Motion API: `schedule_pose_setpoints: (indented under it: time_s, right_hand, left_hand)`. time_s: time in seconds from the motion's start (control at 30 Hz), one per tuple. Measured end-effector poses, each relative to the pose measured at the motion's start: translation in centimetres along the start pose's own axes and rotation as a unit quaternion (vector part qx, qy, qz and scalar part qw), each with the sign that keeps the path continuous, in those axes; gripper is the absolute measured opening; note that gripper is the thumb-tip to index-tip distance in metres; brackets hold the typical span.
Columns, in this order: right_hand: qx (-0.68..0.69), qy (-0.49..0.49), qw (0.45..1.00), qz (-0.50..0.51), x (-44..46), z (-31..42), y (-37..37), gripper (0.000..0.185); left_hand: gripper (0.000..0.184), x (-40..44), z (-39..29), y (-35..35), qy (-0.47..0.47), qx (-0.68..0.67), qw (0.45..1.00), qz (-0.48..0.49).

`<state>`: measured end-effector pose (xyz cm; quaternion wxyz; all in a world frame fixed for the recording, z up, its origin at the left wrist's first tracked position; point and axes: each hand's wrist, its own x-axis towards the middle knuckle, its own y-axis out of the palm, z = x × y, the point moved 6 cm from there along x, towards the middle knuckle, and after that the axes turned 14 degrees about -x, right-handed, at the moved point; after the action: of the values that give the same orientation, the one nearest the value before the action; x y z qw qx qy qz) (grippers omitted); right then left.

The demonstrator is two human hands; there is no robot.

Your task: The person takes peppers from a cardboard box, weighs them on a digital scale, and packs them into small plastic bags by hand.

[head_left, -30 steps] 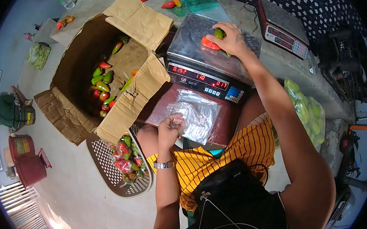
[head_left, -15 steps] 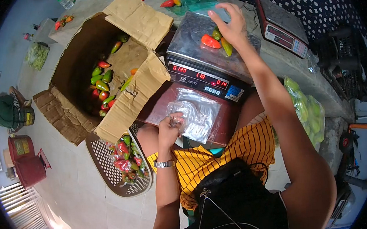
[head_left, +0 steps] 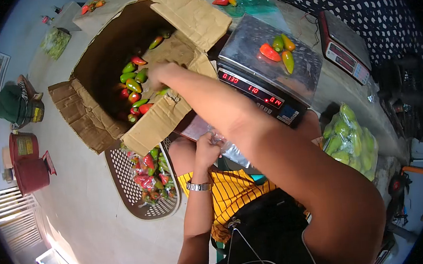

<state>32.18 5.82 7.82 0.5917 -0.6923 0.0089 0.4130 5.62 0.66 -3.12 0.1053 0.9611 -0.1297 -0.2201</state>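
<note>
Left of the scale (head_left: pixel 244 39), the right hand (head_left: pixel 162 72) has moved to the box (head_left: pixel 72 110), its blurred grip unclear; peppers (head_left: pixel 269 53) lie released on the scale, reading unchanged. Nearer the body, the left hand (head_left: pixel 207 151) pinches plastic (head_left: pixel 233 155).

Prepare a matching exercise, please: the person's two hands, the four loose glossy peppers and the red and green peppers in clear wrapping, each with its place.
1. Right hand
2. Left hand
3. Four loose peppers
4. Wrapped peppers

A. On the flat metal scale
B. At the open brown cardboard box
C. In the perforated plastic basket
D. At the clear plastic bags

1-B, 2-D, 3-A, 4-C
</note>
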Motion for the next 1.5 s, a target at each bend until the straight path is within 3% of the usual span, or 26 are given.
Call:
schedule_pose_setpoints:
  time_s: [0.2, 0.3, 0.4, 0.5, 0.7, 0.8, 0.83, 0.9, 0.97, 1.03, 1.07, 1.13, 1.17, 1.23, 1.33, 1.5]
  right_hand:
    - [0.086, -0.011, 0.991, 0.097, 1.1, -0.5, 4.4, 0.079]
    - [0.040, -0.014, 0.996, 0.072, -1.0, -0.1, 3.4, 0.075]
    - [-0.047, 0.064, 0.997, 0.010, -2.2, 0.0, 2.6, 0.060]
    - [-0.062, 0.033, 0.993, -0.092, 1.7, -0.5, 4.1, 0.047]
    - [0.005, 0.043, 0.992, -0.122, -3.1, -0.3, 2.4, 0.041]
    - [0.248, 0.104, 0.911, -0.314, -6.1, -1.8, 0.5, 0.034]
    - [0.376, 0.060, 0.868, -0.319, -6.9, -2.3, 0.2, 0.032]
    - [0.605, -0.033, 0.733, -0.310, -9.2, -3.8, -1.1, 0.030]
    - [0.745, -0.073, 0.581, -0.320, -16.1, -5.1, -0.6, 0.036]
    - [0.725, -0.032, 0.548, -0.416, -20.9, -9.3, 1.9, 0.028]
    - [0.702, 0.011, 0.569, -0.428, -23.2, -11.8, 4.0, 0.030]
    - [0.635, 0.219, 0.592, -0.445, -28.4, -17.7, 9.2, 0.037]
    - [0.609, 0.282, 0.578, -0.463, -30.9, -20.2, 11.5, 0.042]
    - [0.378, 0.437, 0.632, -0.517, -34.3, -26.1, 16.4, 0.045]
    - [0.292, 0.543, 0.659, -0.430, -37.6, -27.3, 17.1, 0.046]
    - [0.196, 0.545, 0.685, -0.441, -34.9, -27.7, 18.8, 0.052]
  left_hand:
    - [0.038, -0.7, -1.2, 0.6, -0.015, -0.036, 0.999, 0.004]
    - [0.036, -0.4, -1.4, 0.8, -0.021, -0.016, 1.000, 0.001]
    - [0.034, -0.3, -1.4, 1.1, -0.027, 0.014, 1.000, 0.004]
    - [0.029, -0.5, -1.4, 1.0, -0.017, 0.030, 0.999, -0.001]
    - [0.025, 0.0, -0.4, 0.9, -0.012, 0.025, 0.999, 0.017]
    - [0.026, -0.3, -1.2, 1.2, -0.019, 0.009, 1.000, -0.002]
    - [0.027, -0.5, -1.5, 1.4, -0.019, 0.004, 1.000, -0.010]
    - [0.028, -0.6, -1.7, 1.4, -0.011, 0.003, 1.000, -0.017]
    - [0.029, -0.6, -1.4, 1.0, 0.000, 0.010, 1.000, -0.014]
    - [0.031, -0.4, -1.2, 1.0, -0.016, -0.004, 1.000, -0.007]
    - [0.031, -0.3, -1.2, 1.0, -0.022, -0.010, 1.000, -0.004]
    - [0.031, -0.7, -2.0, 1.5, -0.021, 0.004, 1.000, -0.007]
    - [0.031, -0.8, -2.2, 1.8, -0.020, 0.011, 1.000, -0.007]
    - [0.030, -0.7, -2.1, 2.0, -0.017, 0.020, 1.000, 0.004]
    - [0.030, -0.6, -2.2, 2.0, -0.015, 0.024, 1.000, 0.006]
    - [0.031, -0.5, -1.6, 1.5, -0.001, 0.032, 0.999, -0.011]
